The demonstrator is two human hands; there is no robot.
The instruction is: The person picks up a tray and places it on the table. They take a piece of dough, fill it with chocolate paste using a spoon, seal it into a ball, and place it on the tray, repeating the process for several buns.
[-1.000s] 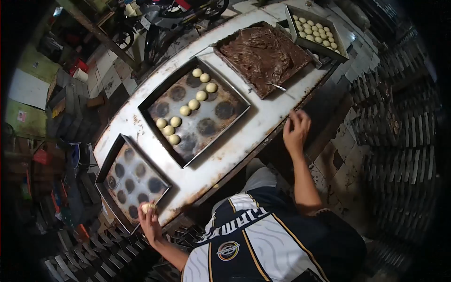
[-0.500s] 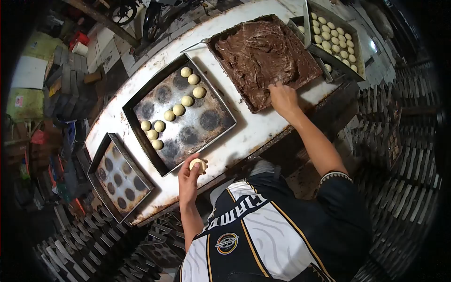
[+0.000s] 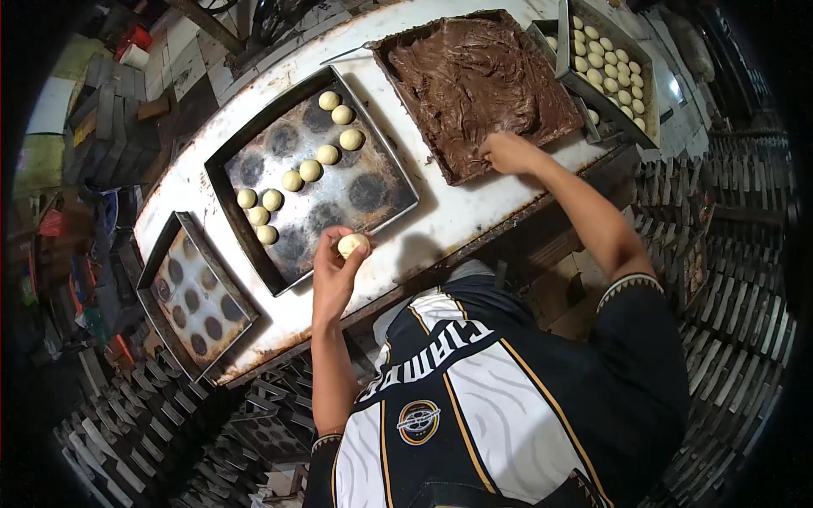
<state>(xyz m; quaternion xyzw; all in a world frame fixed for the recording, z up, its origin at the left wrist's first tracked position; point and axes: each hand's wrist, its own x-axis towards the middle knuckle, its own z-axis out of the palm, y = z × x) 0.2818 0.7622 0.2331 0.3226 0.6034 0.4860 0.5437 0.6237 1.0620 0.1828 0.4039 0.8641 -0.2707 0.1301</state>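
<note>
My left hand (image 3: 335,275) is closed around a pale dough ball (image 3: 353,245), just over the near edge of a dark metal baking tray (image 3: 394,222). Several round dough balls (image 3: 310,170) lie in that tray, in a bent line from its far corner to its left side. To the right, a square tray holds thick brown chocolate paste (image 3: 474,85) with a rough, ridged surface. My right hand (image 3: 512,154) is at the near edge of the paste, fingers curled together and fingertips pressed into it. What lies between those fingertips is mostly hidden.
A smaller tray (image 3: 240,328) with dark round marks stands at the table's left end. At the far right, another tray (image 3: 569,42) full of dough balls rests on top of a lower one. The white tabletop (image 3: 440,222) has a worn, rusty edge.
My left hand has risen slightly with the dough ball, its thumb now across the front of it. My right hand stays at the paste's near edge. The whole view has shifted a little.
</note>
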